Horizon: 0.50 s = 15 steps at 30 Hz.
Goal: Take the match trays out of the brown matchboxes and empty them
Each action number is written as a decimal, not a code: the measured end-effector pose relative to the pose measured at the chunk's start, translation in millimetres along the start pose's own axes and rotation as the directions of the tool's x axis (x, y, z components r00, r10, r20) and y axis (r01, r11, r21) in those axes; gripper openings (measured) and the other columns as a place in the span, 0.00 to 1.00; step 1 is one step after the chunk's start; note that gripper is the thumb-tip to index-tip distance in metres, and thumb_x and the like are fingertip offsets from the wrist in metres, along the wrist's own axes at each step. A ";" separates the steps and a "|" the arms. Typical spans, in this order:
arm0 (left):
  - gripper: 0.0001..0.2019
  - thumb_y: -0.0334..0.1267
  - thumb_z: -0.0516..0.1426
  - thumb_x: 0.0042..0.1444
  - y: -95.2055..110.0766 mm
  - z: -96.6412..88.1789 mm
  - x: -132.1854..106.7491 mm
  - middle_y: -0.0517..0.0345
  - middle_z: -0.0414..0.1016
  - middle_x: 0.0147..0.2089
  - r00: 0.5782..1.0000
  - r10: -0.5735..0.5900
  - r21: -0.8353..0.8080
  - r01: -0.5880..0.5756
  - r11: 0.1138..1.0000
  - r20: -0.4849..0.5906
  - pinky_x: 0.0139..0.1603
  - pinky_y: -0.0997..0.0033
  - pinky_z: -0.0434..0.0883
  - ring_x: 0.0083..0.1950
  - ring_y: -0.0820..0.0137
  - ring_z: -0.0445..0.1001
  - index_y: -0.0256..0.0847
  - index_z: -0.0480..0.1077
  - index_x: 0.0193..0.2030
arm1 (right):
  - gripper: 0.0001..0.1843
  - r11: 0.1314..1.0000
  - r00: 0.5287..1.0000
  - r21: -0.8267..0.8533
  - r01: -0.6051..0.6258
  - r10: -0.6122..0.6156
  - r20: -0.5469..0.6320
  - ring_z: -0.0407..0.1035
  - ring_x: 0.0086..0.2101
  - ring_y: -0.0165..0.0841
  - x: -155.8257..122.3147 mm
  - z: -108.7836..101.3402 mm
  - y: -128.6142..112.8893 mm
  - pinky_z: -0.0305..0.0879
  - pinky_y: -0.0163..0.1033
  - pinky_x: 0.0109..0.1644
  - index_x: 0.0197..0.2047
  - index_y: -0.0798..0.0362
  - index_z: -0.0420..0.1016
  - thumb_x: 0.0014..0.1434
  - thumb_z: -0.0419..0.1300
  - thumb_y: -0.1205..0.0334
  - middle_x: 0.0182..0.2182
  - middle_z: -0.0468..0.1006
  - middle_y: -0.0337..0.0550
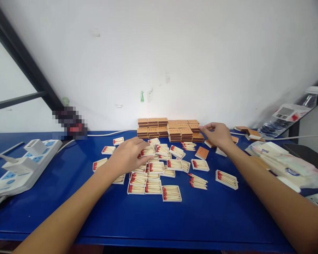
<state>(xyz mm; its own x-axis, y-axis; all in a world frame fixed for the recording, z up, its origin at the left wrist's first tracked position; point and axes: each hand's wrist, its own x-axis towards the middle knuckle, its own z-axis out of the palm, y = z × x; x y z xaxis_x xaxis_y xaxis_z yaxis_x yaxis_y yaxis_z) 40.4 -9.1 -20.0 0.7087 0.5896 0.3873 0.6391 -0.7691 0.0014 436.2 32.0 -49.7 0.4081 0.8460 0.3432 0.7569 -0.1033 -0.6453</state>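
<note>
My left hand (pixel 129 154) reaches over the cluster of open trays, thumb and fingers closed around the sides of one matchbox tray (pixel 148 151) full of red-tipped matches. More filled trays (pixel 153 186) lie beneath and around it, some piled on each other. At the right end of a stack of orange matchboxes (pixel 180 131), my right hand (pixel 217 134) pinches with thumb and forefinger at the edge of an upper matchbox (pixel 193 126). Loose matches (pixel 198 181) lie in small heaps on the blue table. A single orange matchbox (pixel 201 153) rests in front of the stack.
A white power strip (pixel 39 160) with plugs lies at the left. On the right are a plastic bottle (pixel 286 118), a pack of wipes or tissues (pixel 288 165) and several scattered matchboxes (pixel 254 134). A white wall (pixel 190 60) rises behind the table (pixel 214 218).
</note>
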 end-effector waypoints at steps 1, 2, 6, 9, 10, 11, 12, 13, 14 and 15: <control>0.18 0.51 0.60 0.71 0.0 -0.3 0.0 0.44 0.83 0.52 1.000 0.002 0.000 -0.002 1.000 0.001 0.50 0.56 0.78 0.53 0.55 0.81 0.38 0.78 0.56 | 0.16 0.999 1.000 -0.030 0.017 -0.017 -0.006 0.80 0.40 0.49 0.3 -0.1 0.6 0.72 0.51 0.42 0.30 0.46 0.78 0.60 0.65 0.44 0.35 0.87 0.51; 0.18 0.51 0.60 0.71 0.1 -0.5 0.0 0.44 0.83 0.52 1.000 0.003 0.001 -0.003 1.000 0.002 0.50 0.56 0.78 0.53 0.55 0.81 0.38 0.78 0.56 | 0.16 0.998 0.999 -0.047 0.035 -0.036 -0.007 0.80 0.39 0.49 0.7 -0.3 1.4 0.71 0.50 0.41 0.31 0.46 0.78 0.60 0.65 0.44 0.35 0.87 0.51; 0.19 0.51 0.60 0.71 1.4 -1.1 -0.2 0.43 0.83 0.52 1.000 -0.008 0.007 0.008 1.000 0.010 0.50 0.57 0.78 0.53 0.54 0.81 0.38 0.78 0.56 | 0.20 0.991 0.996 -0.100 0.094 -0.094 0.008 0.79 0.39 0.48 2.9 1.8 5.2 0.69 0.48 0.39 0.37 0.47 0.78 0.58 0.67 0.38 0.38 0.87 0.50; 0.20 0.51 0.61 0.71 1.9 -0.5 -0.1 0.43 0.83 0.52 1.000 -0.004 0.010 0.003 1.000 0.013 0.50 0.55 0.78 0.53 0.53 0.81 0.36 0.78 0.57 | 0.24 0.982 0.997 -0.170 0.079 -0.075 0.031 0.79 0.40 0.48 3.6 6.4 5.0 0.68 0.48 0.39 0.39 0.48 0.78 0.57 0.68 0.35 0.41 0.87 0.50; 0.20 0.52 0.61 0.71 1.8 -0.1 -0.1 0.42 0.83 0.53 1.000 0.002 0.009 -0.002 1.000 0.012 0.50 0.55 0.78 0.54 0.53 0.81 0.36 0.78 0.57 | 0.24 0.979 0.997 -0.191 0.072 -0.066 0.039 0.79 0.41 0.48 3.5 7.2 4.2 0.68 0.48 0.39 0.39 0.49 0.78 0.58 0.67 0.35 0.41 0.87 0.51; 0.21 0.52 0.60 0.71 1.6 0.2 0.0 0.42 0.83 0.53 1.000 0.005 0.007 -0.005 1.000 0.010 0.50 0.55 0.78 0.54 0.53 0.81 0.36 0.78 0.57 | 0.24 0.975 0.997 -0.211 0.070 -0.061 0.049 0.79 0.41 0.48 3.3 7.0 2.9 0.68 0.47 0.38 0.39 0.49 0.78 0.59 0.66 0.35 0.42 0.87 0.51; 0.21 0.52 0.60 0.71 1.2 0.5 0.1 0.42 0.83 0.53 1.000 0.006 0.005 -0.006 1.000 0.009 0.51 0.55 0.78 0.55 0.53 0.81 0.36 0.78 0.57 | 0.24 0.970 0.996 -0.232 0.070 -0.058 0.060 0.79 0.41 0.47 3.1 5.6 1.4 0.67 0.47 0.38 0.39 0.49 0.78 0.59 0.66 0.35 0.42 0.86 0.51; 0.21 0.53 0.60 0.71 0.8 0.8 0.2 0.42 0.83 0.53 1.000 0.005 0.004 -0.005 1.000 0.009 0.51 0.55 0.78 0.55 0.53 0.81 0.36 0.78 0.57 | 0.24 0.964 0.996 -0.254 0.073 -0.056 0.074 0.79 0.42 0.47 2.8 2.6 -0.4 0.67 0.46 0.38 0.40 0.49 0.78 0.60 0.65 0.35 0.43 0.86 0.51; 0.21 0.53 0.60 0.71 0.5 1.0 0.2 0.42 0.83 0.53 1.000 0.002 0.003 -0.002 1.000 0.010 0.51 0.55 0.79 0.55 0.53 0.81 0.36 0.78 0.57 | 0.23 0.957 0.994 -0.278 0.081 -0.058 0.089 0.79 0.42 0.47 2.7 -1.9 -2.1 0.66 0.46 0.37 0.40 0.49 0.78 0.61 0.65 0.36 0.43 0.86 0.51; 0.21 0.53 0.60 0.72 0.2 1.1 0.2 0.43 0.83 0.54 1.000 -0.001 0.005 0.000 1.000 0.009 0.51 0.56 0.79 0.54 0.54 0.81 0.37 0.78 0.57 | 0.22 0.948 0.992 -0.304 0.093 -0.063 0.106 0.79 0.42 0.47 2.7 -7.9 -3.8 0.66 0.46 0.37 0.41 0.49 0.79 0.62 0.64 0.38 0.43 0.86 0.50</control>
<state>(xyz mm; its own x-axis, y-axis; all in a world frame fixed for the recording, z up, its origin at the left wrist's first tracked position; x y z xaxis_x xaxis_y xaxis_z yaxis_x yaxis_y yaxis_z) 41.0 -8.8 -20.9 0.7111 0.5923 0.3787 0.6409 -0.7676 -0.0029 438.4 30.5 -41.0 0.3029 0.9015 0.3092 0.9107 -0.1782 -0.3727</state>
